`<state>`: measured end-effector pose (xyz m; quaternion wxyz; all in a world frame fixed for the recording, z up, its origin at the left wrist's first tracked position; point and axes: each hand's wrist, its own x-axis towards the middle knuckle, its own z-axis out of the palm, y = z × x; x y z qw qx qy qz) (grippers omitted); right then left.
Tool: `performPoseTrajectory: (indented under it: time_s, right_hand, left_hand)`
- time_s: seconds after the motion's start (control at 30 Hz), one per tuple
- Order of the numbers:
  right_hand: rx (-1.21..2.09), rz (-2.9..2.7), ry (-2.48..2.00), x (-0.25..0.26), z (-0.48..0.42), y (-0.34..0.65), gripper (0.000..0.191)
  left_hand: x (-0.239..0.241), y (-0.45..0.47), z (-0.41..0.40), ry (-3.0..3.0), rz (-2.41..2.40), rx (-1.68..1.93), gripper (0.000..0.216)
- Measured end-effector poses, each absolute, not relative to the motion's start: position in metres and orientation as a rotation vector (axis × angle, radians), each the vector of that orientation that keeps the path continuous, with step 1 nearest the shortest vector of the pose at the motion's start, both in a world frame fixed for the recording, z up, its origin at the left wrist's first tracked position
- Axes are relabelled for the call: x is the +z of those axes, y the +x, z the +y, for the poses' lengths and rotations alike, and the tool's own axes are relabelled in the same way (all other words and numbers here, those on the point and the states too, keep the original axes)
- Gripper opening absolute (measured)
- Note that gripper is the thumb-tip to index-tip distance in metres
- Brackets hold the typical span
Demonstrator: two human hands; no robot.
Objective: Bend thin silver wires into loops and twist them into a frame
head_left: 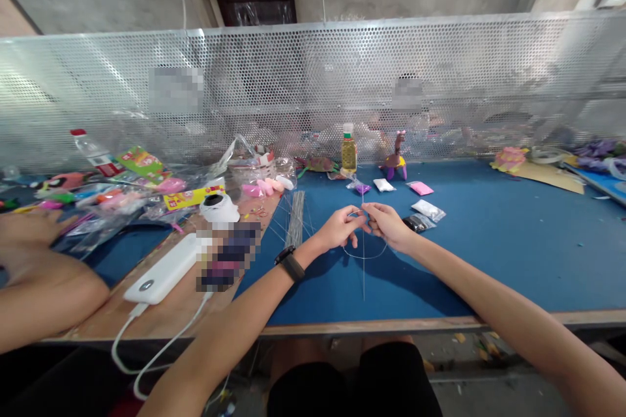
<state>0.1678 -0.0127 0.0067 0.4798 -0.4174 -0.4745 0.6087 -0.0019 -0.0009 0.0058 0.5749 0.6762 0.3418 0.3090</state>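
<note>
Both my hands meet over the blue table (489, 241), pinching thin metal wire (364, 273). One length runs straight and upright past my fingertips; another bends in a loop below them. My left hand (340, 229), with a dark band on its wrist, has its thumb and first finger closed on the wire. My right hand (388, 227) pinches the wire at the same spot, its fingers curled. A bundle of straight wires (295, 218) lies left of my left hand. Beyond my right hand are small packets of clay: purple (362, 187), white (384, 185), pink (421, 188) and black (415, 223).
A white power bank (169, 267) with a cable and a blurred phone (229, 257) lie at left, near a white roll (218, 208). Another person's arm (44, 280) rests far left. Behind stand an oil bottle (349, 153), a clay figure (395, 159) and a perforated metal screen (274, 78).
</note>
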Motion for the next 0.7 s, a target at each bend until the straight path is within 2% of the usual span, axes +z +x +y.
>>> performPoseTrajectory:
  time_s: [0.7]
  right_hand:
    - [1.529, -1.088, -0.972, 0.0112, -0.0116, 0.1677, 0.048]
  left_hand:
    - [0.0067, 0.0006, 0.0022, 1.666, 0.857, 0.893, 0.041]
